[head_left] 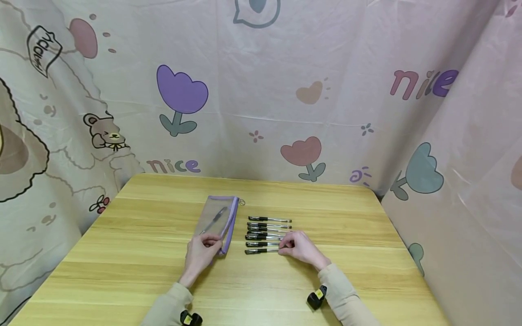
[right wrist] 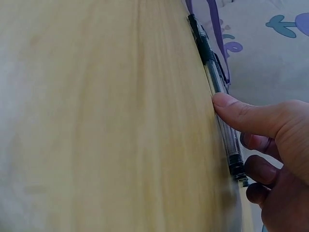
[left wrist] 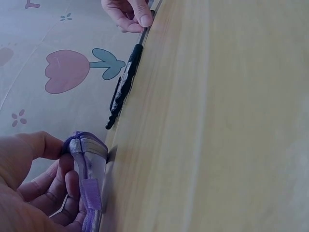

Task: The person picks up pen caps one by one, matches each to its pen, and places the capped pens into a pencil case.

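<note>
On the wooden table we see a translucent pencil case with purple trim, lying left of the middle, its top end turned toward the far edge. Through its wall we observe a single pen, lying slantwise inside; the two purple strips along its right side stand apart. Our left hand pinches the case at its near end, between thumb and fingers. Our right hand has the fingers bent and grasps, with the thumb, the clear end of the nearest pen. This one lies in a row with the other pens, parallel to the table's far edge, black caps toward the case.
</note>
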The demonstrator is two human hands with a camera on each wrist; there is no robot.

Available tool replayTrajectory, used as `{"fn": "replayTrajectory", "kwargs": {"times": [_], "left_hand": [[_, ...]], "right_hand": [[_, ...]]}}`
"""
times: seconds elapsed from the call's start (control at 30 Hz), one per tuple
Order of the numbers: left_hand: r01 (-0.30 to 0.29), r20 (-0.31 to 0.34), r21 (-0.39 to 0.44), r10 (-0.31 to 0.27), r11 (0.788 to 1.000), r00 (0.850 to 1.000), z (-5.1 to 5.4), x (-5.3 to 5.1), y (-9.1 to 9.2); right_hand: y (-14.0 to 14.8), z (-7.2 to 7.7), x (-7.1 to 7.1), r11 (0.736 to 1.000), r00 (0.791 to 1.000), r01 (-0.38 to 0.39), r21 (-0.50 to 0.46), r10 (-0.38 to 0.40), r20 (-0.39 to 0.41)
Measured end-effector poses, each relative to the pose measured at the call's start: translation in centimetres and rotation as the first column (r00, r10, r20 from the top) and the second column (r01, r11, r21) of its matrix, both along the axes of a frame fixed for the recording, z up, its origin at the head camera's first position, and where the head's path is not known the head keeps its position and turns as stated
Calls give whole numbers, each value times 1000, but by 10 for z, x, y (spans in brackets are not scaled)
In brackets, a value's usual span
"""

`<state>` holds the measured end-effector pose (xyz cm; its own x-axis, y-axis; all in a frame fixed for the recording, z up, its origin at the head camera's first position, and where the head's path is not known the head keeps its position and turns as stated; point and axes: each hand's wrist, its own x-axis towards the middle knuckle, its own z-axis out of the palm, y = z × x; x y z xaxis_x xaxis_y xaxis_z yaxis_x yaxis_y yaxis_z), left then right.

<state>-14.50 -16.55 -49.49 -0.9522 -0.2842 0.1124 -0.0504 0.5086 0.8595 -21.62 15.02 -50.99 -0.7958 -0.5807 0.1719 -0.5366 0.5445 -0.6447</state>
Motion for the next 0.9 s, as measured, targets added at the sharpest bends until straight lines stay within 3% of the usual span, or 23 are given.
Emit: {"fn": "replayTrajectory", "kwargs": {"times": [0.47,0.73,0.9], "left_hand": [[5,-8,2,-5,1000,1000,0,0,0],[1,-7,2,-1,1000,1000,0,0,0],[0,-14,-3,0,1000,1000,-1,0,0]], "right_hand": [[4,5,2,999,999,-35,-28,35,31],[3,14,1,998,995,-53,-35,56,88],[2,20,-1,998,995,-59,-30,61,74]]}}
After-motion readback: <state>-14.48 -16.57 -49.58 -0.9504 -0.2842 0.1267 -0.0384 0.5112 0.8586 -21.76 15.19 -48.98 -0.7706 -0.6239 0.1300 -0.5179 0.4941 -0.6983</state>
